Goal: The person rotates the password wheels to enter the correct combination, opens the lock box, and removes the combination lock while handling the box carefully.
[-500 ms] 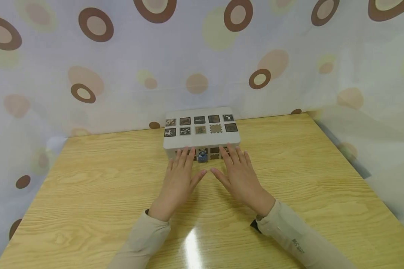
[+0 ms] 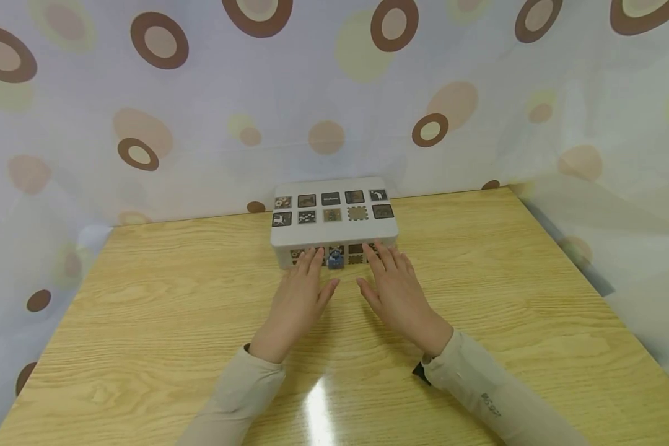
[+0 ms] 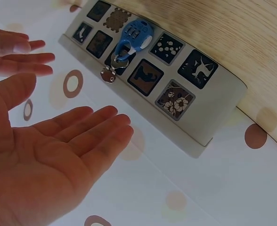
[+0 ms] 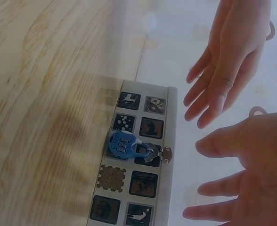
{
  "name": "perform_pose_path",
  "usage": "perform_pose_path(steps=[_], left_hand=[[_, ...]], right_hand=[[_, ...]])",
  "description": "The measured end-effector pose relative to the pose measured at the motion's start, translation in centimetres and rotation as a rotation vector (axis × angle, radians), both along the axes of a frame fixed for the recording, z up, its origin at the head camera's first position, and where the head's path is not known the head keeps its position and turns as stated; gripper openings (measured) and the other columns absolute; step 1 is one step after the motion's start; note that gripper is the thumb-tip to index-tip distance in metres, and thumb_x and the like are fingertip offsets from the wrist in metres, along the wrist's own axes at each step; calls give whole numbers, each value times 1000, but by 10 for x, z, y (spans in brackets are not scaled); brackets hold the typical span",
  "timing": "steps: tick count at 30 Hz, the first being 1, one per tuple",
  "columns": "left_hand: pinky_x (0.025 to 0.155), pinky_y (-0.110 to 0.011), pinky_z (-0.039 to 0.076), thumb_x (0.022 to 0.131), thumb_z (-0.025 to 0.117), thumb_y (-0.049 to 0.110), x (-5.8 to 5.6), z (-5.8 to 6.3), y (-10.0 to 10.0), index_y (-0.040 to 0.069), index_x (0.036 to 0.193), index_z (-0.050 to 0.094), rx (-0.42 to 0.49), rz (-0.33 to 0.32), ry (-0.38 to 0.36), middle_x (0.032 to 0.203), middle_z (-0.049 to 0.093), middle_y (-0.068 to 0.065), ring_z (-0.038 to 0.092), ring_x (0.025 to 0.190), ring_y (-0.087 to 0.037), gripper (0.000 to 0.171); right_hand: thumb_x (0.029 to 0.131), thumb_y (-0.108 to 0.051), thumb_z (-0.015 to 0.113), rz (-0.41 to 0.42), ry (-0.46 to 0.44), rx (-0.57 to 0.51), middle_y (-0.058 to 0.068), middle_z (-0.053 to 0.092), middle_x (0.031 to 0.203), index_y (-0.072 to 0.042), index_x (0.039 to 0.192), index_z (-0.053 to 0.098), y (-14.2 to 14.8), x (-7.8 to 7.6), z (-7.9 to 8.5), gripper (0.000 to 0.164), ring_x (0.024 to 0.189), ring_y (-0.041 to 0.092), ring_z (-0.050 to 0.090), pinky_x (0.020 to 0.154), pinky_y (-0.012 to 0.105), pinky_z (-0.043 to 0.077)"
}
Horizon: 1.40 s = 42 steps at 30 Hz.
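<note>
A white box (image 2: 334, 232) printed with small dark picture squares stands at the back of the table. On its front hangs a blue combination padlock (image 2: 336, 258) with number dials, its shackle through a metal hasp (image 4: 152, 153). My left hand (image 2: 295, 300) is held in front of the box, left of the padlock, fingers extended and holding nothing. To the right of the padlock, my right hand (image 2: 400, 297) has its fingers spread, likewise holding nothing. In the left wrist view, the left palm and fingers (image 3: 101, 129) appear apart from the box.
The wooden table (image 2: 161, 322) stretches to both sides of the box and towards me. A patterned cloth (image 2: 201, 105) hangs behind the table and along its sides, close to the back of the box.
Both hands have drawn back slightly from the box's front edge, and the thumbs have moved a little farther apart. The box and padlock have not moved.
</note>
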<state>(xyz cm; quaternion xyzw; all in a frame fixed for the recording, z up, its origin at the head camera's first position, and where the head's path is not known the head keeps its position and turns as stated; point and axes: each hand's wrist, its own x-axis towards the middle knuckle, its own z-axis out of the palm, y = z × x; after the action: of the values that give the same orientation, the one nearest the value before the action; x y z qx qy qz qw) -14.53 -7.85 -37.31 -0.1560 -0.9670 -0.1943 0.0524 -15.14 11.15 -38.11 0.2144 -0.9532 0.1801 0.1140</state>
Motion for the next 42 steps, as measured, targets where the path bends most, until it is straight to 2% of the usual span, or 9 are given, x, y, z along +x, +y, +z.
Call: perform_pose_path(steps=[7, 13, 21, 32, 36, 42], left_hand=[[104, -49, 41, 98, 56, 25, -3, 1, 4, -7, 141, 39, 32, -12, 53, 140, 45, -27, 46, 127, -40, 56], [98, -47, 47, 97, 59, 21, -6, 0, 6, -8, 138, 42, 39, -12, 65, 135, 50, -26, 53, 120, -39, 53], [97, -45, 48, 96, 60, 19, -9, -3, 7, -6, 138, 43, 44, 8, 26, 133, 52, -24, 56, 117, -37, 51], [96, -45, 48, 97, 59, 17, -16, -5, 10, -5, 139, 43, 76, 47, -67, 134, 52, -23, 55, 117, -36, 50], [95, -45, 49, 97, 58, 17, -17, -6, 11, -5, 138, 44, 84, 61, -85, 134, 53, -23, 56, 117, -36, 49], [90, -45, 52, 97, 58, 15, -20, -8, 12, -7, 137, 44, 76, 62, -84, 132, 53, -24, 57, 114, -36, 48]], right_hand=[[94, -24, 63, 19, 33, -27, 29, 43, 138, 6, 141, 41, -1, -2, 0, 60, 127, 46, 41, 107, 58, 32], [94, -22, 63, 18, 10, -54, 30, 46, 136, 8, 139, 42, -4, -3, 2, 58, 125, 45, 43, 105, 58, 34], [95, -22, 61, 23, -41, -59, 28, 48, 135, 8, 138, 43, -4, -4, 0, 55, 124, 44, 43, 105, 58, 35], [95, -20, 62, 28, -107, -121, 27, 50, 132, 10, 134, 46, -9, -12, -3, 51, 121, 42, 46, 99, 56, 42], [95, -19, 62, 34, -125, -148, 28, 51, 130, 11, 132, 48, -10, -16, -6, 50, 121, 42, 48, 100, 55, 42], [95, -17, 61, 31, -200, -200, 28, 51, 129, 11, 132, 48, -11, -20, -7, 48, 121, 41, 48, 101, 53, 41]])
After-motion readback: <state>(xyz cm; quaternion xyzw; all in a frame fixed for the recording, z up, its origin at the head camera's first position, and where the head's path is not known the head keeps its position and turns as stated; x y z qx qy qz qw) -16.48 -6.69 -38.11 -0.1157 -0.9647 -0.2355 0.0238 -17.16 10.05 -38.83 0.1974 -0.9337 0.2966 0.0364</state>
